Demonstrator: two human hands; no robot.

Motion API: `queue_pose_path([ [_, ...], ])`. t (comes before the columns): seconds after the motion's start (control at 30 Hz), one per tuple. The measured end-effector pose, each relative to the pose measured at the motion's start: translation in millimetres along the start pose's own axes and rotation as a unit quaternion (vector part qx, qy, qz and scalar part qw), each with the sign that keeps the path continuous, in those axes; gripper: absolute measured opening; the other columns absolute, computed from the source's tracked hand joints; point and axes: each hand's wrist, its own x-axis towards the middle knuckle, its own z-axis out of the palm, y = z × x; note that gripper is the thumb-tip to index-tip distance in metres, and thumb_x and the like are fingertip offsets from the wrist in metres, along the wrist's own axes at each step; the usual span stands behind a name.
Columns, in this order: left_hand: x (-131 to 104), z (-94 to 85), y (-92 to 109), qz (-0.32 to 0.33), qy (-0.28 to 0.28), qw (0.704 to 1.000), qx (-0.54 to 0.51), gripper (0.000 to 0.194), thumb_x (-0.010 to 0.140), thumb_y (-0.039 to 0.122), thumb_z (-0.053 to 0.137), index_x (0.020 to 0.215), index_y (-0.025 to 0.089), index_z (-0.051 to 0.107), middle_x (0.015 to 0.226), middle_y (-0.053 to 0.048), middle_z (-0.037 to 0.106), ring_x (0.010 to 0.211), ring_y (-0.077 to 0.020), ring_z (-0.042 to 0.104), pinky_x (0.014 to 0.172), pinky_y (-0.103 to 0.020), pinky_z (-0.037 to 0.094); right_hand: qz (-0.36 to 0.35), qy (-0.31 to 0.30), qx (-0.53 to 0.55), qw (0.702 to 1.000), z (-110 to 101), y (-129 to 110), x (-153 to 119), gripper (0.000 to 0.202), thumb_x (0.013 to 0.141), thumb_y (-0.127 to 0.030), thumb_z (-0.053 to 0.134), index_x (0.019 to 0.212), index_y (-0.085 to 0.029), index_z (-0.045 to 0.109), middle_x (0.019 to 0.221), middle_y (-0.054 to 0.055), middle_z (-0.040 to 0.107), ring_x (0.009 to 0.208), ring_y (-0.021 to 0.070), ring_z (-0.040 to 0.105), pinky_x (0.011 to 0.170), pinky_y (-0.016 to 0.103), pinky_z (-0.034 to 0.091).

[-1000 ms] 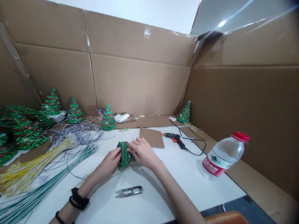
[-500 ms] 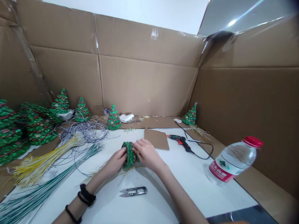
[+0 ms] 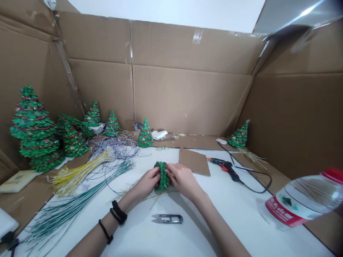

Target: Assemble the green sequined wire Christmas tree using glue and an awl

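Observation:
Between my two hands is a small green tinsel-like piece (image 3: 163, 178) with red bits, resembling a section of the decorated trees around it. My left hand (image 3: 149, 181) grips its left side, fingers curled against it. On the right side my right hand (image 3: 183, 179) has its fingers closed over the edge, partly hiding the red trim. Thin pale yellow strands stick out beneath the piece. Just below, on the white board (image 3: 142, 238), lies a pair of thread snips (image 3: 167, 218), blades pointing left.
Green Christmas trees (image 3: 36, 129) stand at the left and back. Yellow wires (image 3: 80, 173), green wires (image 3: 69, 215) and tangled grey wire (image 3: 116, 144) lie left. A cardboard piece (image 3: 195, 162), a corded glue gun (image 3: 224, 167) and a water bottle (image 3: 302, 200) are right. Cardboard walls (image 3: 187, 98) enclose everything.
The whole view has swung left, so things appear further right and a white box and a pad show at the left. Both hands still hold the green piece.

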Motion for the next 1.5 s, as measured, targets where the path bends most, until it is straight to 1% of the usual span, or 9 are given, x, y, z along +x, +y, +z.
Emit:
queue_pose_path([
  [0.2,2,-0.8,-3,-0.007,0.021,1.0,0.01,0.016,0.077,0.03,0.052,0.077,0.014,0.056,0.057,0.005,0.04,0.05,-0.0082,0.035,0.048,-0.021,0.028,0.019,-0.006,-0.029,0.999,5,1,0,0.024,0.095,-0.028,0.035,0.08,-0.02,0.051,0.072,0.002,0.062,0.065,0.0148,0.055,0.055,0.025,0.026],
  [0.4,3,2.2,0,0.007,0.023,0.999,-0.043,0.018,0.072,0.024,0.056,0.083,0.013,0.064,0.071,-0.002,0.06,0.068,-0.0138,0.051,0.069,-0.026,0.041,0.023,-0.001,-0.023,0.999,8,1,0,0.028,0.095,-0.031,0.035,0.075,-0.02,0.051,0.069,0.002,0.061,0.062,0.0147,0.054,0.053,0.025,0.023],
  [0.6,3,1.2,6,-0.021,-0.008,0.997,-0.074,0.036,0.071,0.038,0.062,0.096,0.013,0.066,0.088,-0.007,0.068,0.08,-0.0195,0.057,0.077,-0.031,0.042,0.03,0.022,0.143,0.989,1,17,0,0.033,0.094,-0.042,0.033,0.076,-0.02,0.05,0.063,-0.002,0.054,0.057,0.0124,0.05,0.054,0.021,0.03],
  [0.7,3,0.5,12,-0.056,0.01,0.997,-0.05,0.037,0.066,0.04,0.065,0.091,0.014,0.067,0.092,-0.007,0.068,0.082,-0.0202,0.057,0.074,-0.028,0.042,0.117,0.089,0.175,0.973,-8,55,3,0.036,0.095,-0.042,0.026,0.079,-0.02,0.051,0.064,-0.003,0.053,0.06,0.0116,0.051,0.058,0.019,0.036],
  [0.8,4,-0.7,16,-0.076,0.006,0.997,-0.022,0.039,0.062,0.044,0.068,0.088,0.014,0.068,0.087,-0.006,0.068,0.074,-0.0181,0.055,0.067,-0.026,0.04,0.304,0.122,0.036,0.944,-20,110,-3,0.028,0.093,-0.035,0.032,0.084,-0.02,0.055,0.075,0.0,0.06,0.07,0.0135,0.056,0.064,0.021,0.039],
  [0.97,6,-0.3,10,-0.101,0.006,0.994,-0.029,0.041,0.057,0.045,0.071,0.086,0.015,0.067,0.073,-0.002,0.064,0.062,-0.014,0.049,0.055,-0.022,0.035,0.471,0.146,-0.086,0.866,-24,174,-43,0.023,0.081,-0.025,0.05,0.098,-0.01,0.057,0.102,0.02,0.058,0.101,0.029,0.052,0.08,0.036,0.039],
  [1.13,8,-0.6,3,-0.101,0.005,0.994,-0.034,0.043,0.054,0.046,0.074,0.084,0.016,0.069,0.062,0.001,0.06,0.051,-0.0101,0.041,0.049,-0.021,0.028,0.552,0.123,-0.122,0.816,-9,194,-65,0.053,0.069,-0.038,0.064,0.106,-0.002,0.055,0.108,0.025,0.055,0.109,0.038,0.046,0.081,0.042,0.039],
  [1.3,5,0.9,10,-0.096,-0.017,0.995,-0.026,0.043,0.053,0.044,0.076,0.085,0.016,0.071,0.057,0.001,0.059,0.05,-0.0106,0.041,0.05,-0.021,0.03,0.572,0.121,-0.111,0.804,-5,201,-67,0.044,0.072,-0.04,0.058,0.097,-0.004,0.063,0.104,0.024,0.06,0.103,0.0371,0.051,0.08,0.042,0.04],
  [1.5,2,3.7,14,-0.095,-0.009,0.995,-0.036,0.034,0.055,0.041,0.075,0.078,0.016,0.072,0.05,0.002,0.058,0.046,-0.0096,0.04,0.05,-0.022,0.032,0.547,0.182,-0.081,0.813,-15,196,-62,0.043,0.078,-0.043,0.05,0.092,-0.006,0.065,0.093,0.023,0.064,0.096,0.0348,0.056,0.078,0.04,0.04],
])
